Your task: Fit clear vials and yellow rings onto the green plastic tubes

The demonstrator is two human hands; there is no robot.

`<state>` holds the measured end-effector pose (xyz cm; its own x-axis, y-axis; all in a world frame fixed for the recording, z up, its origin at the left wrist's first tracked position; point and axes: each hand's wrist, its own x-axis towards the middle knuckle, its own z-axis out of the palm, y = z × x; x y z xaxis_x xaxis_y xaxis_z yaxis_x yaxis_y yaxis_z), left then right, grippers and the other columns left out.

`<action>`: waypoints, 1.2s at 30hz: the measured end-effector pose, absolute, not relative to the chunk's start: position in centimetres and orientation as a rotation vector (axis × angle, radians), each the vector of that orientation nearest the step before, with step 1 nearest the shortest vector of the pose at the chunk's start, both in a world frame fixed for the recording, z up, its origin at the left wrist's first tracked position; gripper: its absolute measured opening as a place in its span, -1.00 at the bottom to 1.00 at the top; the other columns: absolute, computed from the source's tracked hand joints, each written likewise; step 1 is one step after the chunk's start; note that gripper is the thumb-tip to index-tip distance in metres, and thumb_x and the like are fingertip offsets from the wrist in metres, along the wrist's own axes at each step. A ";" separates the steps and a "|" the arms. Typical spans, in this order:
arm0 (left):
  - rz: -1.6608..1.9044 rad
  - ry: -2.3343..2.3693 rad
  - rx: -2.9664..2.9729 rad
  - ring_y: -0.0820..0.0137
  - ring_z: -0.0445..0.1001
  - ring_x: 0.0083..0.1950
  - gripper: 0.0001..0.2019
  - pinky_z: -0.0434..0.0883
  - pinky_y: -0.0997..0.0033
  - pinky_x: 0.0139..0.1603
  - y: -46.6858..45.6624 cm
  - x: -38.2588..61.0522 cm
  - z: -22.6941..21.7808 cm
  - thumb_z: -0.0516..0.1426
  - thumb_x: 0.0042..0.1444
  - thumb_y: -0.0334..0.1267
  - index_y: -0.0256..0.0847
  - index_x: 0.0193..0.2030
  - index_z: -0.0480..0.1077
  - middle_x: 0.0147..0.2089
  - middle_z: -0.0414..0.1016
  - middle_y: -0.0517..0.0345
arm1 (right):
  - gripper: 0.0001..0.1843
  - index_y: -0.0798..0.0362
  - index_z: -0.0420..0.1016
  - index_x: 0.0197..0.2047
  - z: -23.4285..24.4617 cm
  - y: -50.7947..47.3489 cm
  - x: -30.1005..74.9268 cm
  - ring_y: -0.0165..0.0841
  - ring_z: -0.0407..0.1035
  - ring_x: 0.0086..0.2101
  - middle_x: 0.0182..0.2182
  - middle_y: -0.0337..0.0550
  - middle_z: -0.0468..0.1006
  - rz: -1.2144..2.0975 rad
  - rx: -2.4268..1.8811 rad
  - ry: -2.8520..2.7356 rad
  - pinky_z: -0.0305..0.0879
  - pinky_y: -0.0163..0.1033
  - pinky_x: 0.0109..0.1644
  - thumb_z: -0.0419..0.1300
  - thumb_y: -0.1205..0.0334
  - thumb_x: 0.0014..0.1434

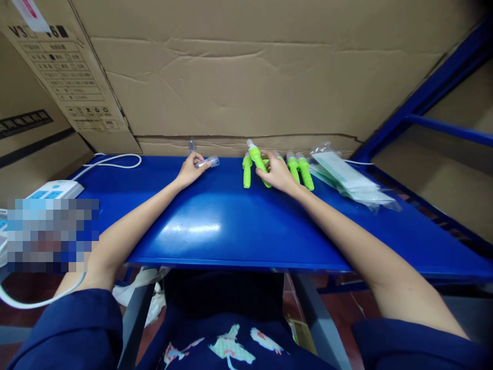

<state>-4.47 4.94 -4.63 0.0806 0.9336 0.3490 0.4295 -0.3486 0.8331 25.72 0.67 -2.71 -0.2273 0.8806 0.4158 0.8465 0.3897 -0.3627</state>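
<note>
My left hand (190, 170) is closed, with its fingers around a clear plastic cap or tube (213, 162) lying sideways. Just beyond its fingertips another clear tube (191, 146) shows, partly hidden by the hand. My right hand (281, 174) is closed on a bright green pen-like tube (254, 152) with a clear tip, tilted up to the left. Beside it on the table lies a similar green tube (247, 172). More of them, such as one green tube (307, 176) with a clear end, lie to the right, some partly covered by my right hand.
Clear plastic packets (346, 174) with pale green and white contents lie right of the green tubes. A white power strip (57, 190) and its cable (127, 161) are at the left. Cardboard (246, 77) walls the back of the blue table (231, 221); a blue metal frame (400, 123) rises at right.
</note>
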 end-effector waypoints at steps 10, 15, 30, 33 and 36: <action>1.263 1.275 1.542 0.51 0.50 -0.39 -0.78 0.28 0.61 -0.47 4.8 -3.8 -4.3 0.25 0.24 -0.21 -0.17 -0.17 0.26 -0.35 0.50 0.21 | -0.32 0.19 0.15 0.37 -2.4 -0.2 25.4 -0.16 0.47 -0.16 0.11 0.17 0.52 0.324 -1.228 -2.288 0.40 -0.03 -0.03 0.05 0.17 0.21; 1.211 1.200 1.625 0.49 0.50 -0.37 -0.76 0.29 0.59 -0.45 4.6 -3.7 -4.6 0.27 0.20 -0.19 -0.18 -0.16 0.29 -0.38 0.49 0.22 | -0.35 0.18 0.19 0.36 -2.6 -0.6 25.0 -0.10 0.37 0.16 0.27 0.19 0.38 0.360 -1.064 -2.368 0.31 0.02 0.22 0.03 0.21 0.22; 1.068 0.857 2.016 0.43 0.49 -0.26 -0.44 0.40 0.48 -0.22 3.9 -3.4 -4.9 0.32 -0.02 0.18 -0.24 -0.11 0.37 -0.21 0.52 0.12 | -0.64 0.13 0.51 0.05 -3.9 1.4 26.4 -0.04 0.45 0.07 0.13 0.21 0.46 -0.176 -0.967 -2.367 0.39 0.05 0.13 0.13 0.09 0.33; 1.063 0.853 2.154 0.37 0.52 -0.18 -0.48 0.43 0.44 -0.16 3.3 -3.0 -5.0 0.26 0.09 0.17 -0.26 -0.07 0.37 -0.14 0.54 0.04 | -0.59 0.12 0.49 0.15 -3.0 0.1 25.9 -0.07 0.48 -0.02 0.09 0.17 0.51 -0.352 -1.103 -2.417 0.38 0.00 0.04 0.03 0.08 0.41; 1.117 0.888 2.317 0.30 0.54 -0.08 -0.54 0.45 0.35 -0.04 2.7 -2.7 -5.0 0.17 0.23 0.09 -0.29 0.03 0.38 -0.02 0.55 -0.06 | -0.54 0.13 0.48 0.20 -2.2 -0.7 25.6 -0.07 0.48 -0.07 -0.04 0.14 0.57 -0.461 -1.221 -2.405 0.34 -0.06 -0.01 0.00 0.05 0.43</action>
<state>-2.67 2.70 -5.01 0.4738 0.6991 0.5355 0.3643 -0.7092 0.6036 25.60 -0.74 -2.24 -0.5369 0.6861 0.4909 0.8190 0.5635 0.1081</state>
